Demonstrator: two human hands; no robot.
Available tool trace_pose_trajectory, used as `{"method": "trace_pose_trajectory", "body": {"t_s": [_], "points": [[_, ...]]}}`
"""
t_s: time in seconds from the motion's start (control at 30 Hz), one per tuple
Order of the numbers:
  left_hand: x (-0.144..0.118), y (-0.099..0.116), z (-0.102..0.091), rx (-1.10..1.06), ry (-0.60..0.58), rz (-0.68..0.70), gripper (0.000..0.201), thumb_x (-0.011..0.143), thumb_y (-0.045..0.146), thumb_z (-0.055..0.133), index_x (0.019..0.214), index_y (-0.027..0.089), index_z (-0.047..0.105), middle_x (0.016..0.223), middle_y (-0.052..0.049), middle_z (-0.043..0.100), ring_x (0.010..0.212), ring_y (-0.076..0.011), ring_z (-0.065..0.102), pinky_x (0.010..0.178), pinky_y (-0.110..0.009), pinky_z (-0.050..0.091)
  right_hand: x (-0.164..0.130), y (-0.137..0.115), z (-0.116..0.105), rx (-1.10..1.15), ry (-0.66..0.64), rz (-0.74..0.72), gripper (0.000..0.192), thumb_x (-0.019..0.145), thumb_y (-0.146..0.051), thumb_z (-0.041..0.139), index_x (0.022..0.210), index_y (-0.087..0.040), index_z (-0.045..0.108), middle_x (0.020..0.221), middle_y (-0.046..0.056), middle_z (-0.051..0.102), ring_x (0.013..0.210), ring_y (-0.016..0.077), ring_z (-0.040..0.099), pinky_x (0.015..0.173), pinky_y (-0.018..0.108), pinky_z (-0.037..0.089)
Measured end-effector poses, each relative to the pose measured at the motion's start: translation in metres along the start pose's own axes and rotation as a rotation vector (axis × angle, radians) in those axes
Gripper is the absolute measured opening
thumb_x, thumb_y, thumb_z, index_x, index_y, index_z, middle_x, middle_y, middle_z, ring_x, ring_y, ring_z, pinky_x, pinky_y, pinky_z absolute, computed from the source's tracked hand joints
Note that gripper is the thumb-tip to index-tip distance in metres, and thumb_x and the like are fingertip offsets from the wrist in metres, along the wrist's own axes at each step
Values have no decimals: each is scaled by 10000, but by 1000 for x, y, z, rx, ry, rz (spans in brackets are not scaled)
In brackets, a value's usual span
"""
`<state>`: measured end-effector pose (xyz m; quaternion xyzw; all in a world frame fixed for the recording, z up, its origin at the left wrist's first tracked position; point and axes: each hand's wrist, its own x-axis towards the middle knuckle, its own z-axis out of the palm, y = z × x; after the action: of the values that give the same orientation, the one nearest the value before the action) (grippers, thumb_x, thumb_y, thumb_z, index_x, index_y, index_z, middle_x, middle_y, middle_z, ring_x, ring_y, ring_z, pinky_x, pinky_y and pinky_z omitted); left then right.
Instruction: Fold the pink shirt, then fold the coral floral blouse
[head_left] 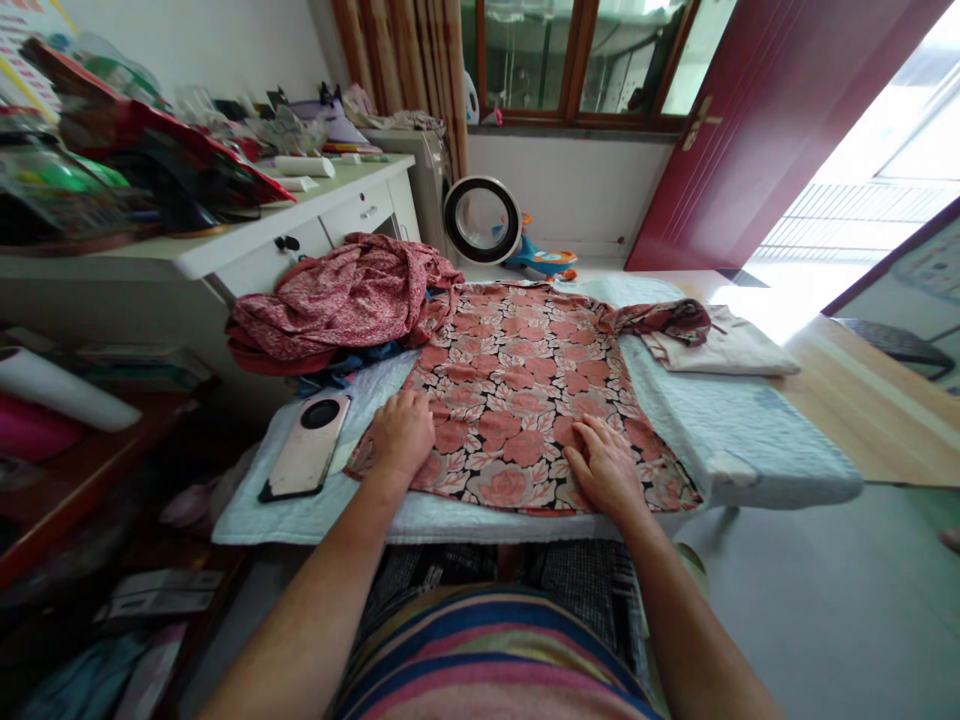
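A floral blouse (510,400) in red, grey and black lies spread face-up, its hem towards me. My left hand (403,435) rests on its lower left part, palm down, fingers bent a little and tips partly hidden. On the lower right part lies my right hand (606,465), open, with fingers apart and pressed lightly on the cloth. One sleeve (664,318) stretches out to the right; the left sleeve runs into a heap of clothes. Beneath everything is a pale blue padded cover (757,430).
A phone (306,445) lies left of my left hand. Behind it sits a heap of reddish clothes (337,300). A folded white garment (724,345) touches the right sleeve. Beyond are a cluttered white desk (300,215), a washer with its round door (482,220) open, and a red door (739,130).
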<state>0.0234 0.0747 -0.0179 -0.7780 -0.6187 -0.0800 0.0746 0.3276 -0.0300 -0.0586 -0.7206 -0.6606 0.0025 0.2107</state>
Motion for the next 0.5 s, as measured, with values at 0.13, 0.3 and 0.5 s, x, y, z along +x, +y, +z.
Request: {"method": "trace_pose_trajectory", "body": {"t_s": [0.13, 0.3, 0.5], "points": [[-9, 24, 9, -173, -72, 318, 406, 970, 332, 441, 1325, 180, 566, 1447, -100, 537, 1350, -259, 453, 1120, -421, 347, 0, 1, 0, 2, -2, -7, 421, 935, -413, 502, 1261, -173, 616, 1437, 128, 530, 1345, 300, 444, 1127, 479, 328], [-23, 35, 23, -174, -168, 360, 622, 975, 535, 397, 1514, 226, 371, 1601, -69, 333, 1476, -266, 285, 1185, -472, 252, 0, 0, 1, -19, -12, -7, 424, 938, -410, 487, 1282, -191, 603, 1451, 118, 519, 1361, 298, 426, 1133, 482, 316], [-26, 36, 22, -116, -151, 338, 697, 949, 621, 386, 1525, 230, 362, 1621, -94, 279, 1495, -306, 232, 1193, -485, 232, -6, 3, -8, -130, -71, -31, 508, 951, -491, 452, 1371, -222, 547, 1502, 109, 467, 1415, 314, 354, 1145, 543, 265]]}}
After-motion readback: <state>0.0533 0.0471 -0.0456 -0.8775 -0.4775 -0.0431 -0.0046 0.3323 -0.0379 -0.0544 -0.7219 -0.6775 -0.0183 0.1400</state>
